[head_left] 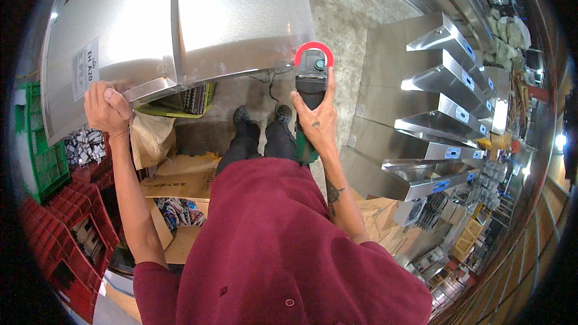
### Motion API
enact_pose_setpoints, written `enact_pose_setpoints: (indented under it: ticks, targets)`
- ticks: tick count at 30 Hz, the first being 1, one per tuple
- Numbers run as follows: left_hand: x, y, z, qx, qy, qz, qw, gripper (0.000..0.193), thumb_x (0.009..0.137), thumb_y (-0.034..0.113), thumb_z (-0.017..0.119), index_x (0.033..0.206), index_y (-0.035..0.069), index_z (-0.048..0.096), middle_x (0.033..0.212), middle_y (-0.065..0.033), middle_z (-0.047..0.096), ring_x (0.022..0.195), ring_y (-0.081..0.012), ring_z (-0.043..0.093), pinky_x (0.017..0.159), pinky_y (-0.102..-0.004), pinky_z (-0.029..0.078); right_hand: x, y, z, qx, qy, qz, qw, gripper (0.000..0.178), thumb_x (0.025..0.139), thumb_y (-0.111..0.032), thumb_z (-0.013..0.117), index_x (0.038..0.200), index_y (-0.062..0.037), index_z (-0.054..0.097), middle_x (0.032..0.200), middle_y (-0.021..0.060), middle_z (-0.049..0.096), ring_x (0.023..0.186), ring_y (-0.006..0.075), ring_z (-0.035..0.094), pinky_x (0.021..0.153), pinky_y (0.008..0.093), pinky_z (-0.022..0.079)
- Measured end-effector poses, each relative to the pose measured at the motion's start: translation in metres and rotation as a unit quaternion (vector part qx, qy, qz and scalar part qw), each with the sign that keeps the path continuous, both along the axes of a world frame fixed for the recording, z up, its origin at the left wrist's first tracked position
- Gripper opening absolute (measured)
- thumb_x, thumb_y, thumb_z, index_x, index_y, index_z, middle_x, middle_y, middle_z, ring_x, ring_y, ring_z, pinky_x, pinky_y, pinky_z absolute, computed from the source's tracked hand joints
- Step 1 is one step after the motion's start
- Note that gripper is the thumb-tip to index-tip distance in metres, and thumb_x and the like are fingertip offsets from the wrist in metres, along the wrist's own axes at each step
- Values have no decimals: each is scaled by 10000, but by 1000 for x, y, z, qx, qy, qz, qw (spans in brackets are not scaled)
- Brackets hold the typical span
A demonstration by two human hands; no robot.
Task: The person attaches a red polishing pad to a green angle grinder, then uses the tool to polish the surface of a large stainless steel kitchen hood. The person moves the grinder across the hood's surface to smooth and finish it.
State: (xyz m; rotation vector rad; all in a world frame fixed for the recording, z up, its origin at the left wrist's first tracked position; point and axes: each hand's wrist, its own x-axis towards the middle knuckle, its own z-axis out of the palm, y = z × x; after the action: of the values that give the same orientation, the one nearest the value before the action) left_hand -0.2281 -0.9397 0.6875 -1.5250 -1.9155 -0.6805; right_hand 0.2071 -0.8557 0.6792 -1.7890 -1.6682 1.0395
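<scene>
A large, shiny sheet-metal housing [241,18] lies in front of me, a seam running across it and a white printed label [86,71] on its left part. My left hand [108,107] is closed at its near edge, fingers curled round the metal beside a narrow bent strip [149,91]. In my right hand [319,117] is an angle grinder [312,84] with a black head and a green body. Its red, rounded disc or guard [315,46] is at the housing's right corner; whether it touches the metal I cannot tell.
Green [45,150] and red plastic crates [72,235] stand at my left, beside an open cardboard box [180,186] of small parts. A yellow-green basket [208,99] and a dark cable [271,84] lie beneath the housing. Several bent steel pieces [442,78] stand at the right.
</scene>
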Motion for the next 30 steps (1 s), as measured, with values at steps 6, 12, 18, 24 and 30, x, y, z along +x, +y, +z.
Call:
enact_pose_setpoints:
  ticks: [6,12,18,24,30]
  targets:
    - [-1,-1,-1,-3,2,3,1000,316,999,228,414,764,77,564,779,-110,578,706,-346,547,665,-457,448,2,0,1,-32,-8,12,999,1034,961,-319,822,1752,-163,174,1240,268,765,1128,388,775,994,493,587]
    - [-2,-1,-2,2,-8,-9,1000,313,1000,223,416,771,78,572,792,-109,591,716,-350,559,671,-456,452,2,0,-1,-3,27,11,1000,1072,968,-331,814,1762,-159,115,1231,337,740,1126,466,759,977,514,582]
    - [-4,-1,-2,-7,-10,-8,1000,307,1001,210,417,772,74,569,792,-117,583,716,-355,556,671,-458,450,5,-8,-4,23,105,-37,994,1058,972,-327,816,1760,-145,134,1310,309,716,1169,417,742,1020,489,567]
    - [-2,-2,-2,-2,-10,-8,1000,308,1000,212,416,763,75,559,782,-116,567,713,-347,554,668,-454,445,13,-3,-10,37,21,-40,998,1062,970,-365,813,1760,-158,134,1284,307,726,1142,403,753,996,478,574]
    - [-3,-2,-2,-7,-15,-6,1000,301,990,224,426,765,85,569,789,-108,570,726,-341,560,681,-454,450,11,-4,-13,44,12,-5,999,1069,962,-361,814,1759,-168,128,1169,305,765,1060,444,778,938,516,592]
